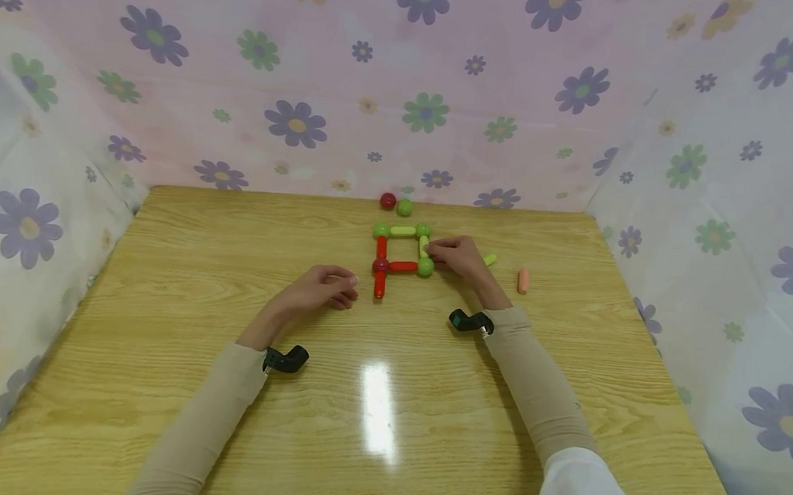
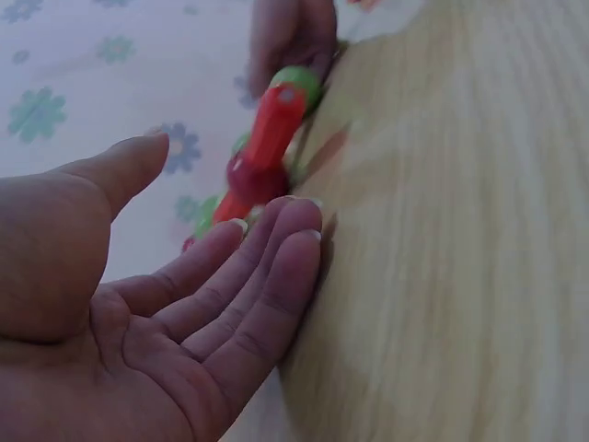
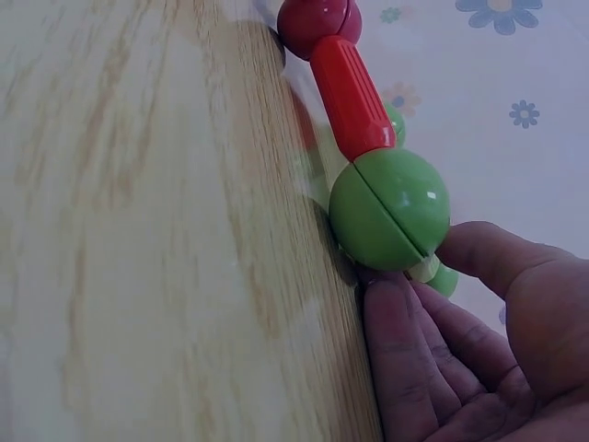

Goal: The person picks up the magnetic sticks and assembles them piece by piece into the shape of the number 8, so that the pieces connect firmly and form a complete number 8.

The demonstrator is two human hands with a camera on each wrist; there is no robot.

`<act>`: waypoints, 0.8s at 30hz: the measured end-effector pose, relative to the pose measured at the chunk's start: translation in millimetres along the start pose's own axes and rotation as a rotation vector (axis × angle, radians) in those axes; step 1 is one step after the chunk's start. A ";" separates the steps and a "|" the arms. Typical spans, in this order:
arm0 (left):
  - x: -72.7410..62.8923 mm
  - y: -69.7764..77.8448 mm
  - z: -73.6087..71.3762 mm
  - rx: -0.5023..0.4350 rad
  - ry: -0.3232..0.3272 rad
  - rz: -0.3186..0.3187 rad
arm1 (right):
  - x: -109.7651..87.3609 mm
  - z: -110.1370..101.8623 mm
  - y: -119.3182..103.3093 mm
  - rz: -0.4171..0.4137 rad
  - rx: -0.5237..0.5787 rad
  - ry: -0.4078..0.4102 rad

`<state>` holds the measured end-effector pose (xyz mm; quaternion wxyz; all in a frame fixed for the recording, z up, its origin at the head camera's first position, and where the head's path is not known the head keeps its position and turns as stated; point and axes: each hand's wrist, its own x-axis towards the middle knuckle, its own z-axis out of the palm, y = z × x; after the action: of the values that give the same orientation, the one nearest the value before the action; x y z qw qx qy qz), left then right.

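A square frame of rods and balls lies on the wooden table. Its corners are three green balls and one dark red ball. Red rods form the near and left sides, and another red rod sticks out toward the person. A yellow-green rod makes the far side. With thumb and fingers my right hand pinches the right-side yellow-green rod, just behind the near green ball. My left hand, fingers loosely bent, holds nothing left of the red rods.
Behind the frame lie a loose red ball and a loose green ball. To the right are a yellow-green rod, partly behind the right hand, and an orange rod. Flowered cloth hangs behind the table.
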<state>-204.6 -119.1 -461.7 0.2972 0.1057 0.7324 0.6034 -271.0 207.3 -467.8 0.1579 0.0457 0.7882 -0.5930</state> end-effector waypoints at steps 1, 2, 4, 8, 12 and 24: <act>-1.2 0.1 -5.4 0.024 0.012 0.008 | 0.0 -0.8 0.6 -0.001 -0.001 0.001; -1.8 -0.1 -10.5 0.042 0.026 0.015 | -0.2 -1.5 1.0 -0.001 0.001 0.003; -2.6 -1.1 -19.8 0.066 0.049 0.045 | -0.1 -3.0 2.2 0.001 0.000 0.004; 1.4 -4.5 -31.6 0.104 0.104 0.119 | -0.5 -5.8 3.8 0.010 -0.002 -0.010; 12.7 -8.1 -37.0 0.137 0.146 0.176 | -1.0 -7.9 3.6 0.030 0.002 -0.029; 48.6 -9.4 -43.2 0.082 0.256 0.196 | 0.7 -7.5 3.2 0.022 0.010 -0.025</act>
<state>-266.0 -131.9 -481.4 0.1365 0.1110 0.7744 0.6077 -272.3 215.3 -469.1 0.1742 0.0478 0.7828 -0.5955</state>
